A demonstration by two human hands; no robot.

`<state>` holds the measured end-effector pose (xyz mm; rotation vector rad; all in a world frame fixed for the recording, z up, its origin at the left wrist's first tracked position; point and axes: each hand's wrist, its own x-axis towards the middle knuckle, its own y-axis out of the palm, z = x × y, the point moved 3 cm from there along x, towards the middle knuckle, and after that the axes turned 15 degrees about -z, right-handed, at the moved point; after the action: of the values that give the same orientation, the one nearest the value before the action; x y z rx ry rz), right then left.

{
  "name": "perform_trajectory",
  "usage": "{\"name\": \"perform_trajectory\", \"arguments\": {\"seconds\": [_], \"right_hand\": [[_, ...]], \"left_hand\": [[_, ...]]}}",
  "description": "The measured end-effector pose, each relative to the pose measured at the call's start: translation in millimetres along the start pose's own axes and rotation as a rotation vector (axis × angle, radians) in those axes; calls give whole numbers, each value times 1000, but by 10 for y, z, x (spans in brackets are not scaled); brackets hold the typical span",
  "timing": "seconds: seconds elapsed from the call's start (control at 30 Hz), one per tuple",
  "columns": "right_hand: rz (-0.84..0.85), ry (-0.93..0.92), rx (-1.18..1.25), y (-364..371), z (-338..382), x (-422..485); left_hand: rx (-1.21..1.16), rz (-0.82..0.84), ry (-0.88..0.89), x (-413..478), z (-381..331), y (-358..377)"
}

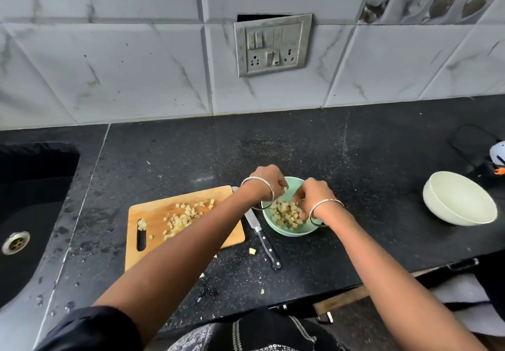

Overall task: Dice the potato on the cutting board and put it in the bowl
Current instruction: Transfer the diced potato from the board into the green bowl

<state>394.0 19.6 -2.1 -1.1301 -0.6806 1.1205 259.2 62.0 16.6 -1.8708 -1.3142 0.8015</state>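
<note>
1. the step in hand is the transfer: both hands hang over the green bowl (pixel 296 232), close together but not touching, with fingers pointing down into it.
2. the left hand (pixel 269 180) has its fingertips bunched on a cube (pixel 285 188). the right hand (pixel 311 191) curls its fingers low over the pile, and i cannot tell whether they hold anything.
3. the green bowl, just right of the cutting board (pixel 153 244), looks about half full of potato dice (pixel 287 214).
4. a scatter of uncollected dice (pixel 183 219) lies on the board, and a few strays (pixel 252 251) sit on the worktop (pixel 355 214) near it.
5. next, i'd judge, the hands must go back left for another scoop, clearing the knife (pixel 259 232) that lies between board and bowl.
6. the white bowl (pixel 459 200), well to the right, looks empty.
</note>
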Motion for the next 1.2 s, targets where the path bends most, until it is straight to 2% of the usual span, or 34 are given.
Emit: {"name": "perform_trajectory", "arguments": {"seconds": [0.07,0.1,0.2,0.27,0.37,0.43,0.57,0.63,0.7,0.87,1.0,1.1,1.2], "right_hand": [[-159,-50,-113,-70,76,14],[-187,-76,-134,-75,117,15],[-77,-122,-186,-57,170,-13],[-37,-132,-194,-79,192,-49],[-192,-158,-149,-195,243,-126],[-220,-178,-124,-253,275,-226],[-134,-251,-2,-275,350,-579],[-9,-315,116,-120,451,-804],[98,-366,116,143,533,-978],[40,-578,-223,641,703,-1109],[40,-614,-314,797,777,-1131],[31,-582,-273,820,825,-1124],[-32,-573,-93,770,992,-1084]], "left_hand": [[-52,-104,-11,-24,25,-71],[-81,-153,-32,-44,55,-99],[-131,-238,-48,-106,113,-127],[-112,-234,-14,-139,140,-100],[-108,-170,42,-172,159,-53],[-130,-177,63,-185,170,-54],[-255,-260,68,-216,207,-197],[-275,-290,84,-244,279,-304],[-275,-312,67,-285,402,-413],[-316,-297,-62,-547,889,-640],[-331,-315,-172,-821,1375,-733],[-284,-369,-291,-1007,1750,-786],[-254,-457,-427,-1202,2090,-854]]}}
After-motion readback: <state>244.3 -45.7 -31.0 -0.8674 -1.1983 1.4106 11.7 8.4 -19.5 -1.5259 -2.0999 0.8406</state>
